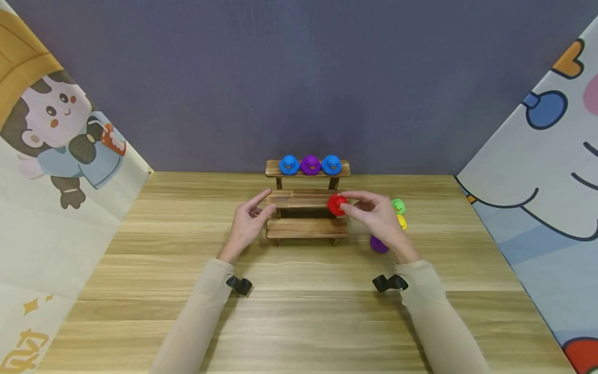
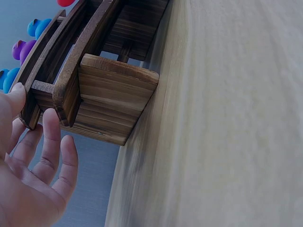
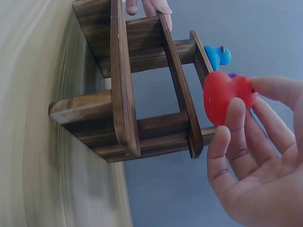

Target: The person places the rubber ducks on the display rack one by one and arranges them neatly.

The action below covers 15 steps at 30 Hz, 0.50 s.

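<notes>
In the head view, a small three-tier wooden shelf [image 1: 306,228] stands on the table. My right hand [image 1: 380,218] pinches a red rubber duck [image 1: 336,205] between thumb and fingers, at the right end of the middle tier. Seen from the right wrist, the red duck [image 3: 218,97] is close over that tier's edge. At the shelf's left end is my left hand [image 1: 245,223], fingers extended and thumb apart. Its fingertips [image 2: 51,118] are right at the end of the middle tier. Along the top tier sit a blue duck [image 1: 289,165], a purple duck [image 1: 310,165] and another blue duck [image 1: 331,164].
Right of the shelf, partly behind my right hand, lie a green duck [image 1: 398,206], a yellow duck [image 1: 402,222] and a purple duck [image 1: 379,244]. A dark wall panel [image 1: 299,83] rises behind the table [image 1: 303,306]. Cartoon-printed panels [image 1: 60,218] flank it.
</notes>
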Motion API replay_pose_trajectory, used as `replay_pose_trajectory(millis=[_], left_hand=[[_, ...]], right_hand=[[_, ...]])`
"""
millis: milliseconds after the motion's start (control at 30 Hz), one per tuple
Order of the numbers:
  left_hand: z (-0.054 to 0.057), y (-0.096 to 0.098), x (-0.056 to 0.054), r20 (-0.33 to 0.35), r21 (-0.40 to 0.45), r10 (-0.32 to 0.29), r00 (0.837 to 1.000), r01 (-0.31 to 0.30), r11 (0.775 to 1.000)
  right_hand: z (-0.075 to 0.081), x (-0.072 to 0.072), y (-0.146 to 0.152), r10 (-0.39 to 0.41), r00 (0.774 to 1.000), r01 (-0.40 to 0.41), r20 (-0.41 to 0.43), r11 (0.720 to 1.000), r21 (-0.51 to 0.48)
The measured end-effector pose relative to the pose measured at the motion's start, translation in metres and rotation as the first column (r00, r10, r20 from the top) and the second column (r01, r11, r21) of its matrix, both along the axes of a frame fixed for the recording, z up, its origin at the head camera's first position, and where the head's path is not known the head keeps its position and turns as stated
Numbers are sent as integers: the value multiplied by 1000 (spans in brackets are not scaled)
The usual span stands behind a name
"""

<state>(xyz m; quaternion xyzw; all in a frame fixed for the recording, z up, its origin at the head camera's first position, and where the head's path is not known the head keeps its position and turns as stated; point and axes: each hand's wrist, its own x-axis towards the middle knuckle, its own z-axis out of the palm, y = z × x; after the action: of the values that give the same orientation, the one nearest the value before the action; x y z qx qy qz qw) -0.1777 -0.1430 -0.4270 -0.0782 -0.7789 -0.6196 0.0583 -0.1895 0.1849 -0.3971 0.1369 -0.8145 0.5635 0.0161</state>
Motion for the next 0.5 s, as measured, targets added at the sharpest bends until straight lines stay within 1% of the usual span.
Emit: replay_pose_trajectory(millis=[67, 200, 300, 500], left_hand=[[0, 0, 0, -2, 1, 2, 1000, -2, 1000], [-16, -3, -10, -9, 1, 5, 1000, -5, 1000], [-29, -6, -16, -21, 2, 6, 1000, -6, 1000], [-29, -8, -16, -39, 4, 8, 999, -8, 1000]], right_hand=[[0, -1, -3, 2, 1000, -2, -7, 1000, -5], [2, -2, -10, 15, 1000, -15, 7, 1000, -11], [5, -2, -15, 25, 999, -25, 33, 1000, -18], [8, -4, -25, 22, 999, -21, 44, 1000, -12]])
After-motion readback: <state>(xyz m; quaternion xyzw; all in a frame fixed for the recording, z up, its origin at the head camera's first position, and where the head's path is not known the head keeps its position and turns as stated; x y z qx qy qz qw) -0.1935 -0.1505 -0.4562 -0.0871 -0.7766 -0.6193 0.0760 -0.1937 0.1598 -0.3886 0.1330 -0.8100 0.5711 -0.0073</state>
